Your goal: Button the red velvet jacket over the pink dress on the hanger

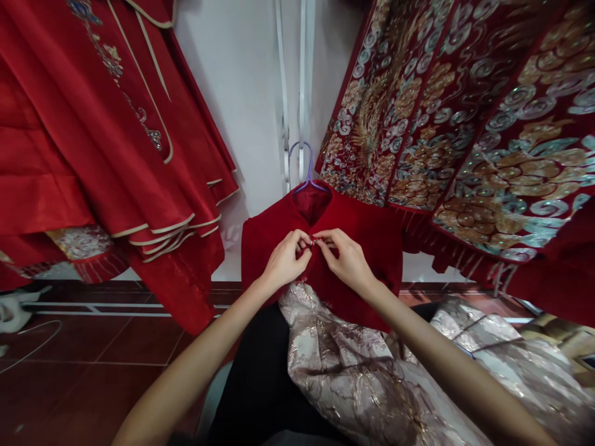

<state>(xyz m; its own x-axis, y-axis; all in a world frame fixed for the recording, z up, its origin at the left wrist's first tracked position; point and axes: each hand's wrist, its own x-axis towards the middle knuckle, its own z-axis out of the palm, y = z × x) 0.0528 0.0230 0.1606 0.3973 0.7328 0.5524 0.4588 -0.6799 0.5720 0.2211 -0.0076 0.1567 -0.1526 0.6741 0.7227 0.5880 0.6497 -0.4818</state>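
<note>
1. A smooth white wall (pixel 218 68) stands ahead, with slim white metal uprights (pixel 302 68) running down its middle; below spreads a floor of dark red tiles (pixel 74 396) with pale joints.
2. On the left hang glossy red satin garments (pixel 69 124), edged in cream piping and beaded with flowers. On the right hangs a deep red garment (pixel 418 142) covered in gold and silver embroidery, fringed along its hem.
3. A pale, crinkled brocade cloth (pixel 344 371) with a metallic sheen lies beside and partly over black cloth (pixel 260 371) at the person's lap; the right forearm passes above the brocade.
4. In the centre, a plain red collared jacket (pixel 321 272) is on a purple hanger (pixel 309 179), directly before the person, its neck opening beyond the hands.
5. The left hand (pixel 287 259) and right hand (pixel 348 257) nearly meet at the jacket's upper front, below the collar. Thumbs and forefingers pinch a tiny fastening-like piece (pixel 313 242) from either side; its exact form is too small to tell.
</note>
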